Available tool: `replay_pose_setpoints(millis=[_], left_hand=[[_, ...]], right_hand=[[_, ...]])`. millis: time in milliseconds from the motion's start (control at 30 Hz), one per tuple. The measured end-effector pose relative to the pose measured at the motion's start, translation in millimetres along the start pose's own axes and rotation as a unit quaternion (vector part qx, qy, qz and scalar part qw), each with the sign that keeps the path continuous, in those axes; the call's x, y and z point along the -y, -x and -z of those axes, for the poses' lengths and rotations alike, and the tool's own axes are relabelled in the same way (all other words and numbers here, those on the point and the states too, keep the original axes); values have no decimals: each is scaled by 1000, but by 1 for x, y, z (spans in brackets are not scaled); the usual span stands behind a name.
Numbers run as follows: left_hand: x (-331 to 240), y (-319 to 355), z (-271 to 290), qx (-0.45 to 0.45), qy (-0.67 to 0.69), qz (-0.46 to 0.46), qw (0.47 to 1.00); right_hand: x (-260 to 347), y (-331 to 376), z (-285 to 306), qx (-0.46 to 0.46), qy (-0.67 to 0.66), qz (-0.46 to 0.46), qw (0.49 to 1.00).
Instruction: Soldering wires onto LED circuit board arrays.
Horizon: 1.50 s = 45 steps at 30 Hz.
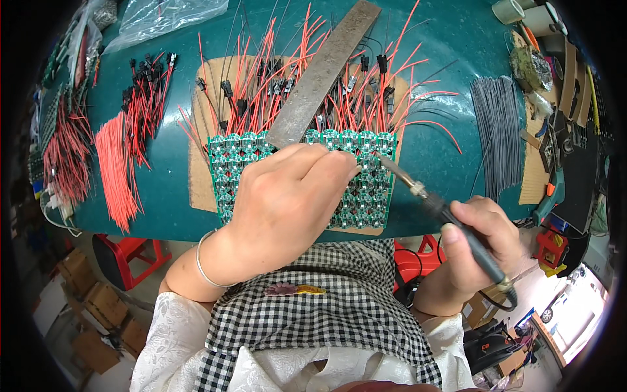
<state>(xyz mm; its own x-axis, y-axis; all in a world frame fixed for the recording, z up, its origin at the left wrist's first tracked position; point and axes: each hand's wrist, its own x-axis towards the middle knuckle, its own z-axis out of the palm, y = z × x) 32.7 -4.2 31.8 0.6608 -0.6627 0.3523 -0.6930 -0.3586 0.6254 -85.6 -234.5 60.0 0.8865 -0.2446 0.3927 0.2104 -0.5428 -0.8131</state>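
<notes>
My right hand [480, 245] grips a soldering iron [450, 222] by its dark handle. The iron's tip rests at, or just above, the right part of a green circuit board panel [369, 189] made of many small boards. Over the panel's middle, my left hand [290, 202] is closed in a pinch; whatever its fingers hold is hidden beneath them. Red and black wires with black connectors [228, 91] fan out from the panel's far side. A flat metal bar [326, 72] lies slantwise across these wires, its near end on the panel's far edge.
Under the panel is a brown board [201, 176] on the green table [437, 176]. Bundles of red wires [117, 170] and connector leads [147, 98] lie left, a bundle of grey wires [498, 130] right. Tools, including pliers [554, 196], sit at the right edge. A red stool [130, 261] stands below.
</notes>
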Motion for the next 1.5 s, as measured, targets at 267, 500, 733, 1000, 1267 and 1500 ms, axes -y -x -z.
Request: replay_pose_setpoints(millis=[267, 500, 733, 1000, 1267, 1500], left_hand=[[4, -3, -9, -3, -3, -3, 1000], [4, -5, -12, -10, -3, -4, 1000], [5, -3, -10, -7, 1, -2, 1000], [5, -3, -17, -12, -7, 3, 1000], [-7, 1, -2, -39, 23, 39, 998], [-7, 13, 9, 7, 20, 18, 1000]], right_hand=[[-3, -7, -1, 14, 22, -14, 1000], [-3, -12, 1, 28, 29, 10, 999], [7, -14, -1, 43, 51, 9, 998], [20, -19, -2, 63, 76, -33, 994], [19, -13, -3, -20, 50, -81, 995], [10, -4, 4, -34, 3, -30, 999]])
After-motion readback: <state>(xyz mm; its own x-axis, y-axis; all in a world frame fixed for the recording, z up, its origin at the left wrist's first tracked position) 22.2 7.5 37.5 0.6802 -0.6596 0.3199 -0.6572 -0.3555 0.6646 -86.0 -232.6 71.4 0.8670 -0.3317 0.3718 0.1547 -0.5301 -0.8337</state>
